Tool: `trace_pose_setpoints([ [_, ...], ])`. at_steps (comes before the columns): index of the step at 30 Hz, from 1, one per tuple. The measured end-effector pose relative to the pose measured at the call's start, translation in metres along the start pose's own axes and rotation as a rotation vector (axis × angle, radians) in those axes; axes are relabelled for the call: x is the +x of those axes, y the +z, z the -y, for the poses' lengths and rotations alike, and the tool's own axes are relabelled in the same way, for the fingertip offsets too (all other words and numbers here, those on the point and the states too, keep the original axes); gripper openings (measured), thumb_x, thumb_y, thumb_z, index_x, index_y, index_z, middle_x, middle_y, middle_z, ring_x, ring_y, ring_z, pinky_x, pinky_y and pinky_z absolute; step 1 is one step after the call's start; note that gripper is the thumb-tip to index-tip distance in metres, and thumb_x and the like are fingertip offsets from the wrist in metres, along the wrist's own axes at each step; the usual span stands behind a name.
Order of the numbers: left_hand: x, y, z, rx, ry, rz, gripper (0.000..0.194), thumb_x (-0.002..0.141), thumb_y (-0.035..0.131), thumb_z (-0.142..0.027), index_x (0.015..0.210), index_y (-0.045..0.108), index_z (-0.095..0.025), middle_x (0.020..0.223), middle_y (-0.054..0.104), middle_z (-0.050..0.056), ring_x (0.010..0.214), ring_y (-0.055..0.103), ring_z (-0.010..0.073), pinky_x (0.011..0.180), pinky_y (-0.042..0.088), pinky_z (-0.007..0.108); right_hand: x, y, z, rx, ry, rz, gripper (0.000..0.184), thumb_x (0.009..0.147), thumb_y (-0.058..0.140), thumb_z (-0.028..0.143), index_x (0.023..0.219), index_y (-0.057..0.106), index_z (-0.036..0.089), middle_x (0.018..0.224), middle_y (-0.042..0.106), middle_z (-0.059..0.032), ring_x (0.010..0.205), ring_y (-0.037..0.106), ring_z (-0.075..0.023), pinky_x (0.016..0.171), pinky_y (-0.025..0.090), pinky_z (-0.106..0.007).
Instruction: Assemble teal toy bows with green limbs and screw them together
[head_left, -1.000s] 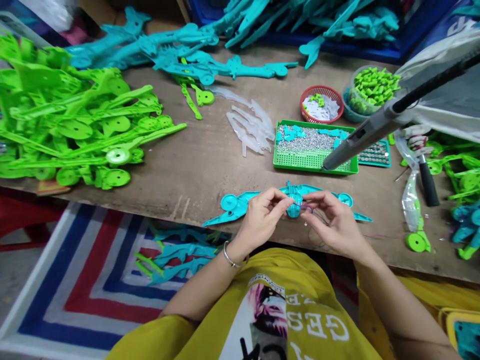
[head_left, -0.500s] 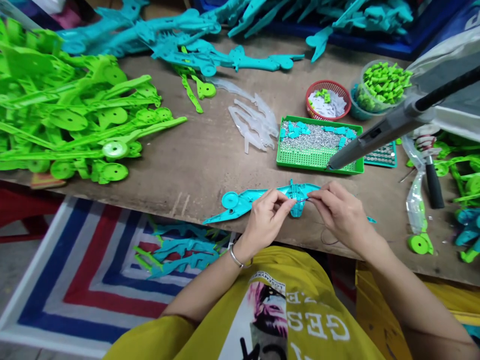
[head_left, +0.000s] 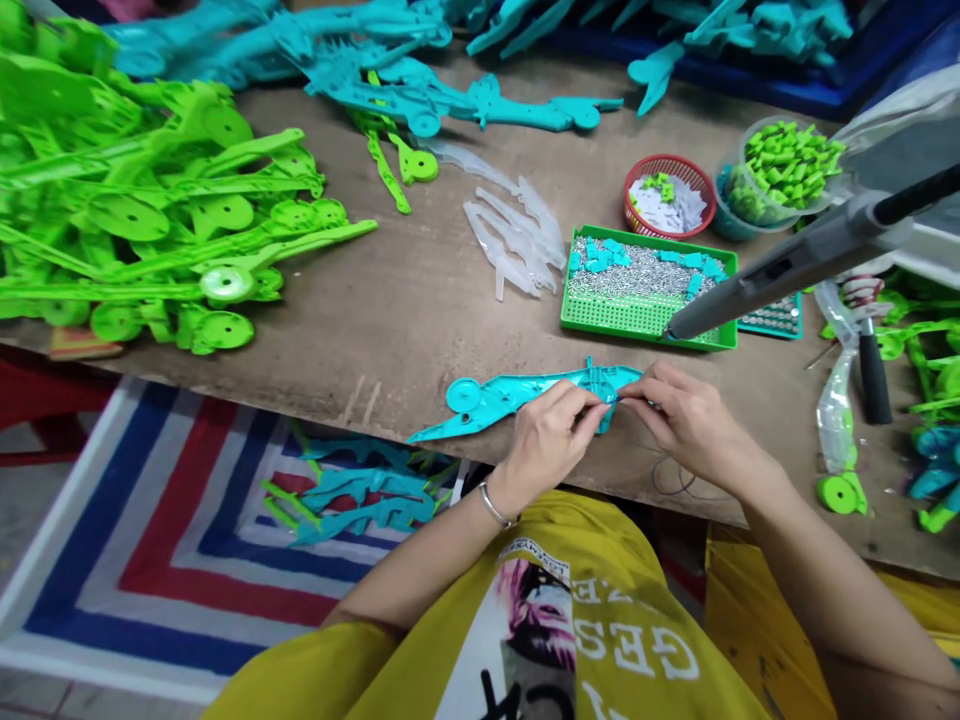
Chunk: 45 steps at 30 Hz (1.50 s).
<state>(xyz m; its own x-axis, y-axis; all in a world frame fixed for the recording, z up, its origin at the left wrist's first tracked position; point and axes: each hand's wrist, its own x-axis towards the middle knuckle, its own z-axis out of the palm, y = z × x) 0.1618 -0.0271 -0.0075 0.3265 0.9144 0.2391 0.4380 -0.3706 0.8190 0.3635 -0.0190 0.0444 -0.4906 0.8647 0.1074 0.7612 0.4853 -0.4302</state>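
A turquoise plastic part, long and hollow with a round disc at its left end, lies near the table's front edge. Over its ribbed middle, my left hand is pinched closed on a thin dark cord or wire. My right hand pinches the same cord a short way to the right. A thin loop of it trails on the table below my right hand. The right end of the turquoise part is hidden behind that hand.
A grey electric screwdriver hangs over a green tray of small screws. Behind stand a red basket and a tub of green pieces. Green parts pile up at left; clear pieces lie mid-table. A black-handled tool lies right.
My left hand has shifted right, closer to my right hand, and the gap of cord between them is shorter. The view has also shifted slightly.
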Motion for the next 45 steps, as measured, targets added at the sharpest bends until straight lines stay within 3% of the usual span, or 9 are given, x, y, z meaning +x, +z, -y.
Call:
trace_pose_setpoints([
  [8,0.003,0.005,0.0,0.034,-0.113,-0.001,0.013,0.091,0.062,-0.016,0.078,0.061,-0.019,0.073,0.062,-0.001,0.067,0.059,0.0132,0.066,0.045,0.027,-0.004,0.012,0.001,0.029,-0.009,-0.131,0.017,0.098,0.052,0.016,0.104,0.068,0.017,0.089,0.069,-0.0083,0.081,0.067,-0.0196,0.072,0.054,-0.032],
  [10,0.002,0.001,-0.001,0.012,-0.131,0.017,0.003,0.091,0.065,-0.021,0.089,0.065,-0.019,0.078,0.065,0.0,0.07,0.06,0.0138,0.068,0.047,0.027,-0.004,0.013,-0.003,-0.003,0.021,-0.103,0.018,0.099,0.05,0.017,0.099,0.068,0.017,0.088,0.068,-0.0088,0.08,0.066,-0.0196,0.072,0.053,-0.032],
  [14,-0.004,-0.013,-0.002,0.01,-0.11,0.048,0.042,0.087,0.074,-0.034,0.124,0.059,-0.02,0.098,0.068,0.004,0.08,0.063,0.0162,0.073,0.05,0.029,-0.002,0.002,-0.011,-0.074,0.083,-0.006,0.019,0.099,0.049,0.02,0.095,0.067,0.016,0.089,0.067,-0.0102,0.079,0.063,-0.0204,0.07,0.049,-0.033],
  [19,-0.014,-0.027,0.006,0.084,-0.106,0.026,0.03,0.087,0.073,-0.03,0.113,0.062,-0.019,0.1,0.067,0.005,0.085,0.063,0.0178,0.074,0.05,0.03,0.002,-0.013,-0.015,-0.168,0.092,0.067,0.023,0.099,0.046,0.019,0.094,0.067,0.015,0.091,0.065,-0.0114,0.077,0.06,-0.0205,0.067,0.045,-0.033],
  [25,-0.016,-0.029,0.012,0.144,-0.047,0.026,0.026,0.089,0.07,-0.03,0.111,0.062,-0.018,0.101,0.068,0.007,0.096,0.063,0.023,0.082,0.05,0.036,0.006,-0.01,-0.016,-0.267,0.097,0.139,0.023,0.098,0.046,0.017,0.091,0.068,0.014,0.085,0.061,-0.0098,0.069,0.054,-0.019,0.06,0.038,-0.032],
  [34,-0.001,-0.025,0.019,0.333,0.02,0.143,0.048,0.085,0.074,-0.033,0.128,0.057,-0.021,0.133,0.06,0.013,0.123,0.051,0.0332,0.1,0.042,0.049,0.011,0.004,-0.033,-0.002,0.152,0.122,0.019,0.097,0.051,0.019,0.09,0.069,0.015,0.089,0.068,-0.0099,0.079,0.063,-0.0206,0.071,0.047,-0.033],
  [38,0.006,-0.023,0.021,0.318,0.004,0.194,0.051,0.085,0.073,-0.025,0.131,0.054,-0.02,0.134,0.061,0.013,0.124,0.052,0.0335,0.102,0.042,0.05,0.014,0.007,-0.036,0.07,0.197,0.12,0.018,0.095,0.054,0.022,0.091,0.07,0.016,0.088,0.072,-0.0088,0.081,0.066,-0.0215,0.075,0.049,-0.035],
  [42,-0.002,-0.025,0.013,0.201,-0.013,0.09,0.045,0.088,0.067,-0.019,0.13,0.054,-0.021,0.131,0.061,0.012,0.124,0.054,0.0305,0.104,0.044,0.049,0.013,0.007,-0.034,0.146,0.218,0.073,0.019,0.095,0.055,0.025,0.091,0.072,0.018,0.089,0.074,-0.0079,0.08,0.067,-0.0206,0.075,0.05,-0.034],
  [45,-0.018,-0.022,0.007,-0.038,-0.176,-0.009,0.029,0.092,0.063,-0.024,0.12,0.057,-0.019,0.115,0.067,0.01,0.107,0.064,0.0232,0.094,0.052,0.041,0.009,0.01,-0.035,0.199,0.234,0.027,0.017,0.095,0.057,0.026,0.092,0.072,0.019,0.09,0.075,-0.0064,0.079,0.068,-0.0196,0.074,0.051,-0.033],
])
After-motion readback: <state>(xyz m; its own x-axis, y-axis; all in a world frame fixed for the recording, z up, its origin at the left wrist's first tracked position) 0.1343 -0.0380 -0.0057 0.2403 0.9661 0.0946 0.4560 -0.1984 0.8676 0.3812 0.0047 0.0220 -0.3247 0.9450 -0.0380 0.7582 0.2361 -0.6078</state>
